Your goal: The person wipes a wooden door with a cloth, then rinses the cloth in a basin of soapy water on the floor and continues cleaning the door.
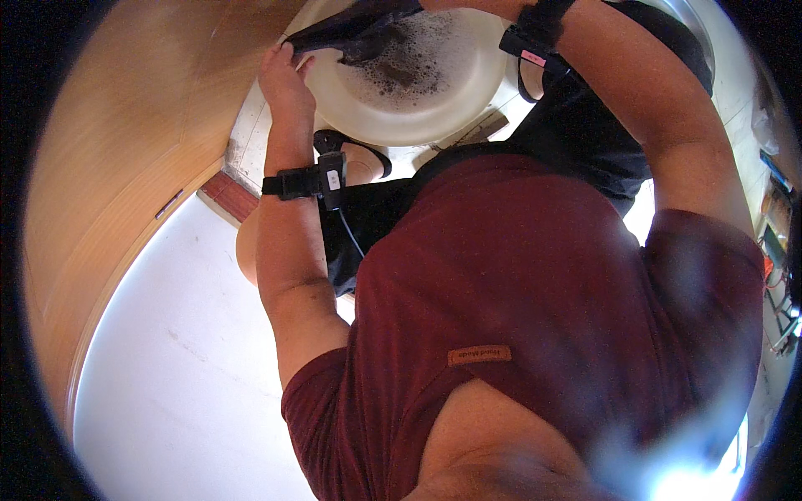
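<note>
A pale round basin point(407, 128) stands on the floor in front of me, with murky, foamy water point(410, 69) in it. A dark, wet cloth point(360, 31) stretches across the basin's upper left part, its lower edge dipping to the water. My left hand point(285, 75), at the basin's left rim, pinches the cloth's left end between thumb and fingers. My right hand point(467, 5) reaches in from the right at the frame's top edge, at the cloth's other end; its fingers are mostly cut off, so its grip is hard to tell.
A wooden door point(144, 119) curves along the left. Below the basin lie my sandaled foot point(357, 156) and a dark floor strip point(473, 131). A metal basin's rim point(692, 25) shows at the upper right. Assorted items, among them a plastic bag point(763, 128), line the right edge.
</note>
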Motion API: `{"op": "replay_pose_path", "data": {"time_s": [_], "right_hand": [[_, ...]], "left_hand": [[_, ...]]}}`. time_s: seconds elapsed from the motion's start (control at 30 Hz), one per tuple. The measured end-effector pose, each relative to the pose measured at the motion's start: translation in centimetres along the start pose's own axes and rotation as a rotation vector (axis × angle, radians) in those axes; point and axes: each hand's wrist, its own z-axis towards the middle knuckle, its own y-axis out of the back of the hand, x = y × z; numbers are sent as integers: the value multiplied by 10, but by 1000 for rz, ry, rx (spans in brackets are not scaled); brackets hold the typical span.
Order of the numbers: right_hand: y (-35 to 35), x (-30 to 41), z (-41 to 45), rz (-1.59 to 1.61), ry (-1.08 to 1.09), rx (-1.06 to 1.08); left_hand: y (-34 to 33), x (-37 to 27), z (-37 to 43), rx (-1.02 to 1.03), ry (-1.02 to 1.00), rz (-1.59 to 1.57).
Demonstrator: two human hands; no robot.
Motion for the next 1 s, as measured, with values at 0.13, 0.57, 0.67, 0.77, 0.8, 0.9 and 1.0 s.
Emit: {"op": "replay_pose_path", "data": {"time_s": [0.13,0.57,0.67,0.77,0.8,0.9,1.0], "right_hand": [[2,-16,-16,-122,68,-19],[-8,-47,-25,-392,-186,189],[-5,-45,-24,-407,-322,127],[5,-46,-22,-417,-411,82],[11,-50,-22,-425,-382,106],[20,-55,-17,-435,-425,126],[28,-55,-17,-426,-490,146]], "left_hand": [[15,-3,7,37,8,-63],[21,-2,8,-140,85,-27],[16,-3,4,-119,-7,-55],[24,1,6,-77,-176,153],[25,1,8,-63,-233,221],[26,-1,13,-97,-246,263],[19,-4,11,-117,-302,340]]}}
